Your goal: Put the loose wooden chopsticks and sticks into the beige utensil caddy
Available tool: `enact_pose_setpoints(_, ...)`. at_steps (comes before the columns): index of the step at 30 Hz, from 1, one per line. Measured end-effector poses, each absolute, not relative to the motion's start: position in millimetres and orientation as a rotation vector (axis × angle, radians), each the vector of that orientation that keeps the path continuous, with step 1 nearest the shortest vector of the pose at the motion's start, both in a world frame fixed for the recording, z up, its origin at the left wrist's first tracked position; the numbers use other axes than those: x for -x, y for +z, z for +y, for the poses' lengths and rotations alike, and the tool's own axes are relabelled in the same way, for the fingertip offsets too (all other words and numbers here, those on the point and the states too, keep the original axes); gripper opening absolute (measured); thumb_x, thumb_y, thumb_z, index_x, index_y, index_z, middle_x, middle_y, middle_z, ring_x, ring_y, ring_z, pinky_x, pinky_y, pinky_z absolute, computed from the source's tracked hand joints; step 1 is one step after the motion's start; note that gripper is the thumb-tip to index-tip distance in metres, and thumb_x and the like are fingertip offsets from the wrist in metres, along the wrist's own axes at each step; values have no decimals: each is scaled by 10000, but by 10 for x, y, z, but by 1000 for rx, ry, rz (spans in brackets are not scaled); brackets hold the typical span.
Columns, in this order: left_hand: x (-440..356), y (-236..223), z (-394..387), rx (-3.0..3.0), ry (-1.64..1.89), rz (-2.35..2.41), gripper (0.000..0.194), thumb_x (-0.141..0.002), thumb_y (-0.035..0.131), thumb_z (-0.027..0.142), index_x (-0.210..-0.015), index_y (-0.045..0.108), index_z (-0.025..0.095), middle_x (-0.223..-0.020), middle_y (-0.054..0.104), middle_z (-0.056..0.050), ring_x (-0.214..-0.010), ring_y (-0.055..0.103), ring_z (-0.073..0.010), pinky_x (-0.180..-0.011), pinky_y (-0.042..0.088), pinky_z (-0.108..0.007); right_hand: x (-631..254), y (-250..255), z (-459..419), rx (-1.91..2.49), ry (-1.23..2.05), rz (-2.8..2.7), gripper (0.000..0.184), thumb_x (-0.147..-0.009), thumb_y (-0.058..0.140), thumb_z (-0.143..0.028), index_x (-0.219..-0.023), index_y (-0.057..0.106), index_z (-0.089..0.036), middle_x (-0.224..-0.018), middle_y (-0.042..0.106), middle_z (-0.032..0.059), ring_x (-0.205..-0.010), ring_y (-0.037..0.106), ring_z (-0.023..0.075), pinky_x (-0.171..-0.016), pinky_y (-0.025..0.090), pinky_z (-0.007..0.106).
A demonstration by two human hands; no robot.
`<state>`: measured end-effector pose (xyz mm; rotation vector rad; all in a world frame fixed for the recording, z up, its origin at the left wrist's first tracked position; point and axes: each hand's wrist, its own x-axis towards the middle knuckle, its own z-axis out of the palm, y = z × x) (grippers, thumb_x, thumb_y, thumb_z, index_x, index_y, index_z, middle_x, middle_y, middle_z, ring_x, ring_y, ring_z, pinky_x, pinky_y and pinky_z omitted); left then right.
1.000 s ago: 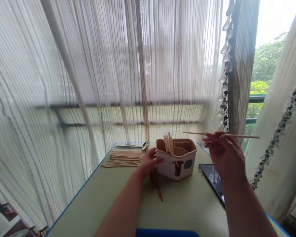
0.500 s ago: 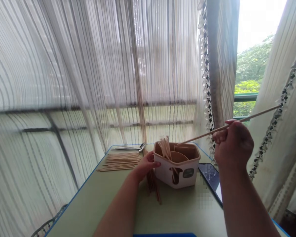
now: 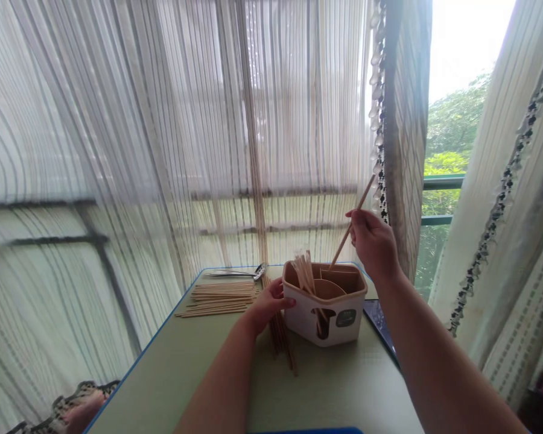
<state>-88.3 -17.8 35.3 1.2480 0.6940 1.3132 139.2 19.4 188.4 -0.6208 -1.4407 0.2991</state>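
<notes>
A white utensil holder [image 3: 298, 319] with a brown divided inside stands on the table. My left hand [image 3: 271, 299] is closed on its left wall, thumb on the front. Above the holder's back right, my right hand [image 3: 371, 241] pinches a light wooden chopstick [image 3: 344, 241]. The chopstick slants, its lower end at the back compartment; whether that tip is inside I cannot tell. Thin plastic-wrapped sticks [image 3: 303, 271] lean in the holder's left compartment. Dark brown chopsticks [image 3: 278, 337] lie under and beside my left hand, partly hidden by it.
Light chopsticks [image 3: 221, 298] lie in a flat pile on the left of the green table [image 3: 172, 374]. Behind them is a metal slotted spoon [image 3: 259, 272]. A phone [image 3: 380, 325] lies right of the holder, partly behind my right forearm. Sheer curtains [image 3: 185, 120] hang behind the table.
My right hand has moved left and closer to the holder, and the chopstick has turned from nearly level to steep. My left hand stays on the holder.
</notes>
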Motion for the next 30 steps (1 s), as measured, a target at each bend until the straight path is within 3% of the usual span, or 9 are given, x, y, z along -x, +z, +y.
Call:
enact_pose_setpoints(6, 880, 362, -174, -1245, 1314, 707, 514, -535, 838, 214, -1012, 650, 183, -991, 687, -83, -961, 623, -236, -867, 446, -352, -1266, 1690, 321, 971, 252, -1936, 373, -860, 406, -437, -826, 672, -179, -555, 579, 1, -522, 507, 125, -529, 363, 250)
enact_pose_setpoints(10, 868, 374, -181, -1251, 1328, 705, 522, -539, 836, 205, -1023, 642, 185, -1027, 679, -84, -954, 619, -222, -840, 457, -331, -1268, 1540, 258, 1104, -46, -2008, 310, -830, 468, -400, -787, 703, -202, -766, 679, 47, -750, 582, 180, -732, 400, 299)
enact_pose_setpoints(13, 853, 392, -198, -1258, 1334, 712, 526, -534, 838, 202, -1020, 637, 180, -1042, 674, -86, -954, 616, -221, -834, 461, -326, -1310, 1444, 204, 1208, -132, -1946, 285, -823, 487, -387, -788, 708, -210, -812, 693, 54, -820, 583, 203, -809, 392, 327)
enact_pose_setpoints(19, 827, 408, -212, -1251, 1340, 737, 563, -528, 839, 187, -1049, 625, 191, -1038, 672, -73, -956, 612, -220, -851, 455, -339, -1383, 1284, 157, 1246, -208, -1769, 242, -803, 514, -383, -830, 700, -230, -812, 701, 54, -810, 559, 233, -738, 402, 355)
enact_pose_setpoints(23, 823, 386, -193, -1259, 1339, 752, 567, -536, 836, 201, -1059, 616, 190, -1015, 677, -70, -943, 619, -220, -859, 448, -343, -1534, 1244, 211, 1221, -221, -1590, 266, -811, 479, -353, -858, 674, -178, -848, 684, 97, -808, 561, 233, -770, 400, 373)
enact_pose_setpoints(30, 788, 367, -209, -1246, 1369, 793, 606, -518, 848, 254, -1063, 591, 182, -994, 677, -73, -959, 619, -230, -871, 445, -365, -1652, 1164, 343, 1112, 210, -1336, 334, -760, 508, -417, -875, 671, -149, -823, 694, 99, -751, 610, 211, -720, 433, 335)
